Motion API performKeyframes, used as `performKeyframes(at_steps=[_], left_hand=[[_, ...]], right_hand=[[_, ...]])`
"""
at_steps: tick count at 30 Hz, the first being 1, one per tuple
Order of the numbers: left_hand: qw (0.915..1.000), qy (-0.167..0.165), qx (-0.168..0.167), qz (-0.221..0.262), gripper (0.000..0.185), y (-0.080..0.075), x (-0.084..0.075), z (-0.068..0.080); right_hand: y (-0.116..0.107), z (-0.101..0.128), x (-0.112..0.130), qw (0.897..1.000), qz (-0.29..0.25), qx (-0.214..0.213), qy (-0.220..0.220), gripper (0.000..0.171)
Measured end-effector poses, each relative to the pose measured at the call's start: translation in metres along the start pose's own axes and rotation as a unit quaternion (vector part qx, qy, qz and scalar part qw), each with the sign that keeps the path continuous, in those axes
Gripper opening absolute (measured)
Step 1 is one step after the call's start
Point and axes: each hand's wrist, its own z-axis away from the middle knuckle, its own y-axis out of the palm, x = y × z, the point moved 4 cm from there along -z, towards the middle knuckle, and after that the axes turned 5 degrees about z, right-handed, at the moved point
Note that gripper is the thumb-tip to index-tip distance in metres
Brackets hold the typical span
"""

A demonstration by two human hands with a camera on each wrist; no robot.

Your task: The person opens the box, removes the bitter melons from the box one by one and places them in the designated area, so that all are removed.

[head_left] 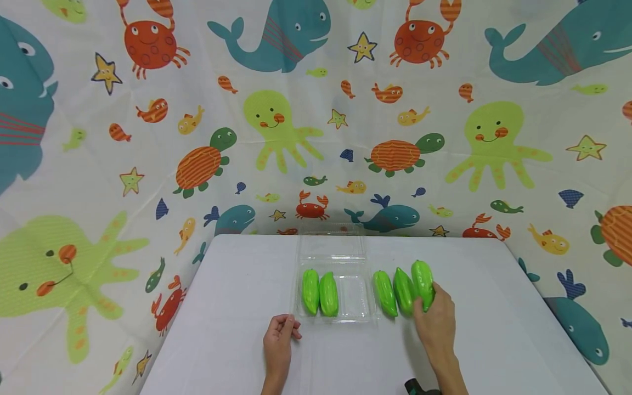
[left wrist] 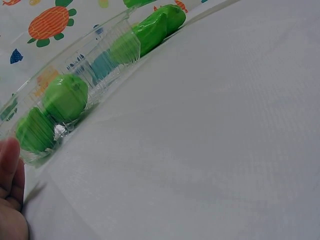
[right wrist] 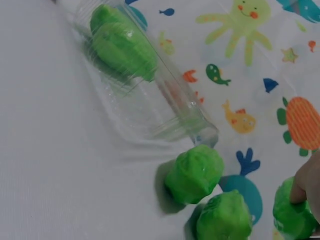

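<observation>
I see three loose green gourds on the white table (head_left: 237, 329), just to the right of a clear tray (head_left: 355, 315) that already holds two more gourds (head_left: 319, 292) in its left part. The right hand (head_left: 436, 323) is on the rightmost gourd (head_left: 423, 284); its fingers curl around the near end of it, so I judge it as a grip and not only a touch. In the right wrist view one fingertip (right wrist: 300, 187) presses on this gourd (right wrist: 295, 215), and I cannot see the rest of the hand there.

What could go wrong, in my opinion: the gourds look smooth and glossy, and the grip sits at one end, so the piece may tip or slide out when it is lifted. It also stands touching the middle gourd (head_left: 404, 291), so a sideways pull could roll this neighbour and the left one (head_left: 385, 292) toward the tray. The tray looks thin and light; a bump on its wall may shift it.

The left hand (head_left: 278, 340) rests on the table near the front left corner of the tray, fingers loosely bent, holding nothing. It seems just apart from the tray, but I cannot tell this for sure.
</observation>
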Motion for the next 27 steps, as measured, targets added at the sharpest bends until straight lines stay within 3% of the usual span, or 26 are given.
performKeyframes(at_steps=[6, 27], left_hand=[[1.0000, 0.001, -0.001, 0.001, 0.024, -0.001, 0.001, 0.000], [1.0000, -0.005, -0.004, -0.004, 0.024, -0.001, 0.002, 0.001]], right_hand=[[-0.001, 0.000, -0.003, 1.000, -0.006, -0.007, -0.005, 0.048], [0.007, 0.002, -0.025, 0.997, 0.028, 0.046, 0.046, 0.048]])
